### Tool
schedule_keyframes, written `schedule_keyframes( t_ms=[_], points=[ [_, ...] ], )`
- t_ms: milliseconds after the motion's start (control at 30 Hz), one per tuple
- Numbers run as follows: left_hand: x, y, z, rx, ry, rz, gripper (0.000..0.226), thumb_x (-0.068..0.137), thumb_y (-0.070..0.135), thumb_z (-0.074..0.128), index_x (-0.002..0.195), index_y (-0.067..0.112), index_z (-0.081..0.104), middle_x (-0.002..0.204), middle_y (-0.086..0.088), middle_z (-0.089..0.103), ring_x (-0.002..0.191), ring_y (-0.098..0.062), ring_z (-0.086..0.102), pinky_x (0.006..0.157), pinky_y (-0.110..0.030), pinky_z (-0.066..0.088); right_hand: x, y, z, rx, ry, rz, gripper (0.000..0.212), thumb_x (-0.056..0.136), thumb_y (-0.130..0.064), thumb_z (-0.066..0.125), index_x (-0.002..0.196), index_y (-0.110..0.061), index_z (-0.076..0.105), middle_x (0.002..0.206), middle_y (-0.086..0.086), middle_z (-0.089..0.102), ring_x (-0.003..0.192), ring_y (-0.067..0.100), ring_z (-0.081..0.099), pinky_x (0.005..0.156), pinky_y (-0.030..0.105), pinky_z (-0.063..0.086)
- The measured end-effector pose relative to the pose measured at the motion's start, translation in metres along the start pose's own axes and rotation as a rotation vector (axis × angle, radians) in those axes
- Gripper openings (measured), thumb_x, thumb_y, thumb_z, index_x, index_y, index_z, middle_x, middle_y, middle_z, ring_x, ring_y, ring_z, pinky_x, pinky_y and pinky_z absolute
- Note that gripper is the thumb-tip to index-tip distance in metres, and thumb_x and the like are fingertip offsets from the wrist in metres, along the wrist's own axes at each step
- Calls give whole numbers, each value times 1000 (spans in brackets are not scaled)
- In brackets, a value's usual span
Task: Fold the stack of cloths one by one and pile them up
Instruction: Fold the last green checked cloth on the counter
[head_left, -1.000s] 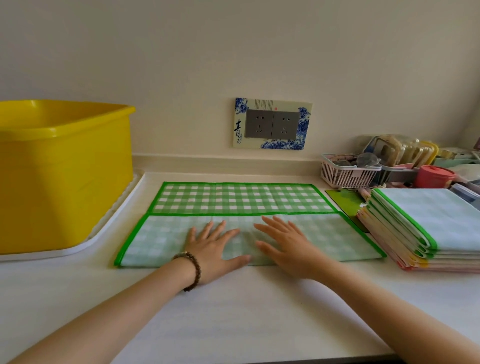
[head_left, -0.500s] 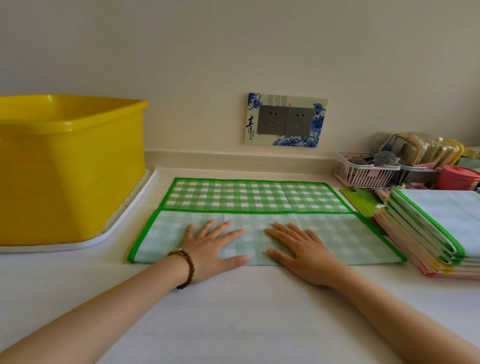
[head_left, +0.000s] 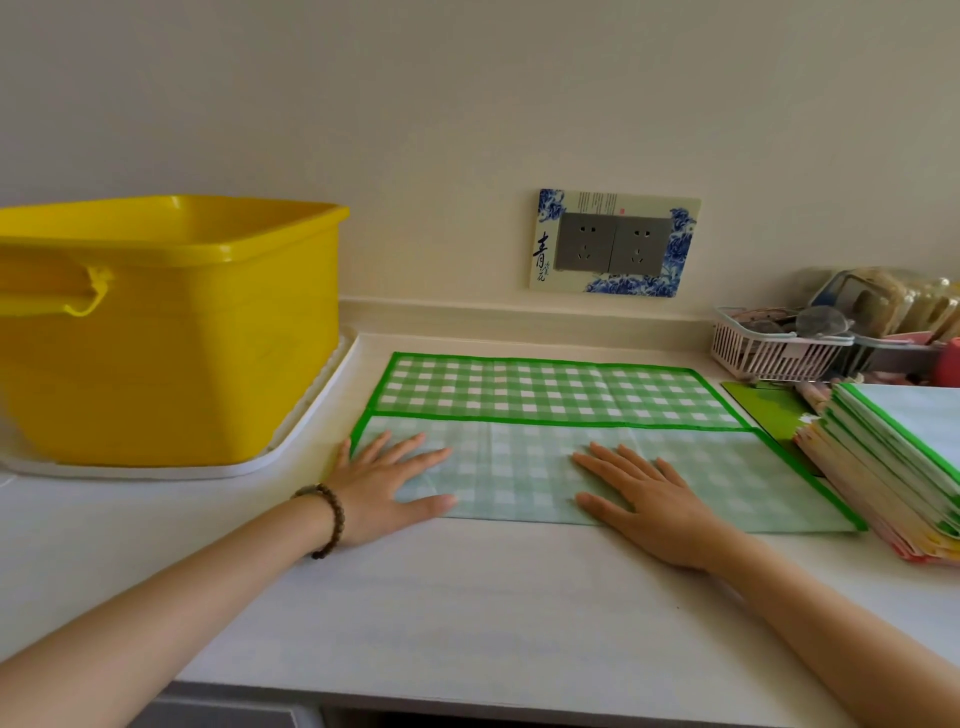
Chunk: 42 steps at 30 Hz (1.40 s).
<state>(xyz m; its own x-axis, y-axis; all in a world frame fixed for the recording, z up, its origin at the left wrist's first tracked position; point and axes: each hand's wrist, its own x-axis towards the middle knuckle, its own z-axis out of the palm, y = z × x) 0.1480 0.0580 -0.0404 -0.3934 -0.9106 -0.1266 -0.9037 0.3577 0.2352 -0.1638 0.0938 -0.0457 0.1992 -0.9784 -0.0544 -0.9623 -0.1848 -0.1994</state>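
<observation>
A green checked cloth (head_left: 545, 395) with a bright green border lies flat on the white counter. Its near part is folded over, showing the paler underside (head_left: 519, 478). My left hand (head_left: 387, 486) presses flat on the left end of that folded part, fingers spread. My right hand (head_left: 641, 493) lies flat on it near the middle, fingers straight. At the right edge of the view a stack of cloths (head_left: 893, 467) sits on the counter, partly cut off.
A big yellow tub (head_left: 171, 332) stands on a white tray (head_left: 306, 436) at the left. A white basket (head_left: 774, 353) and containers crowd the back right corner. A small green card (head_left: 769, 410) lies between cloth and stack. Wall sockets (head_left: 613, 244) are behind.
Both hands have slid leftward along the folded part, the left hand now at the cloth's left edge. The view has turned left, so the stack sits nearer the right edge.
</observation>
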Motion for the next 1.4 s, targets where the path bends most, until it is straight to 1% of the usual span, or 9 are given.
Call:
schedule_keyframes(
  t_ms=[167,367,833,967,1100,1200,1267,1333,1400],
  points=[
    [4,20,-6,-21,18,172,103,47,99,13,140,56,15,156,19,1,144,-8,-9,117,-44,-7,1,-1,-1,-13,-8,14,63,87,-68,19,145,-48,5,156,-20,0,145,6,-5,119,36,-4],
    [8,50,-8,-53,61,356,57,84,57,57,137,45,38,152,18,25,141,-2,15,116,-25,6,0,-2,-2,-9,-16,14,64,86,-67,19,145,-47,7,156,-20,1,145,7,-4,119,36,-3],
    [7,49,-8,198,189,472,38,97,30,43,134,28,50,140,13,47,128,-3,45,104,-19,35,1,1,-1,55,13,-6,56,92,-61,26,145,-46,14,156,-19,5,145,7,-2,119,36,-3],
    [12,47,-11,144,179,381,34,98,37,41,129,33,55,131,11,57,120,-9,53,98,-24,40,-4,5,-9,204,-4,-77,82,70,-86,14,140,-47,31,155,-17,17,144,4,6,118,35,2],
    [10,44,-19,-115,156,335,30,96,36,47,114,23,68,113,12,67,106,-4,60,93,-20,43,-18,12,-20,190,-35,-150,70,74,-69,46,138,-43,38,149,-22,26,140,-1,17,118,25,12],
    [13,41,-29,-228,74,318,34,95,38,48,85,13,69,70,14,55,64,-6,52,70,-24,43,-24,21,-33,305,-76,-97,48,82,-55,56,128,-41,53,136,-20,48,122,-2,44,107,22,32],
    [12,44,-40,-265,-8,282,35,93,38,50,94,9,70,74,10,51,66,-5,44,72,-27,43,-28,26,-48,329,-95,-79,45,75,-67,54,108,-40,68,101,-3,70,84,3,56,77,24,44],
    [8,48,-52,-294,-122,260,34,93,36,50,99,9,70,95,26,65,86,2,65,83,-20,45,-35,28,-64,290,-135,-91,46,78,-63,52,84,-21,71,61,1,52,56,8,38,55,21,31],
    [1,54,-66,-326,-239,251,29,93,35,50,84,13,66,91,31,36,96,13,41,86,-15,42,-41,31,-76,276,-170,-96,54,78,-60,51,68,-6,55,55,-4,29,51,10,24,50,21,21]
  ],
)
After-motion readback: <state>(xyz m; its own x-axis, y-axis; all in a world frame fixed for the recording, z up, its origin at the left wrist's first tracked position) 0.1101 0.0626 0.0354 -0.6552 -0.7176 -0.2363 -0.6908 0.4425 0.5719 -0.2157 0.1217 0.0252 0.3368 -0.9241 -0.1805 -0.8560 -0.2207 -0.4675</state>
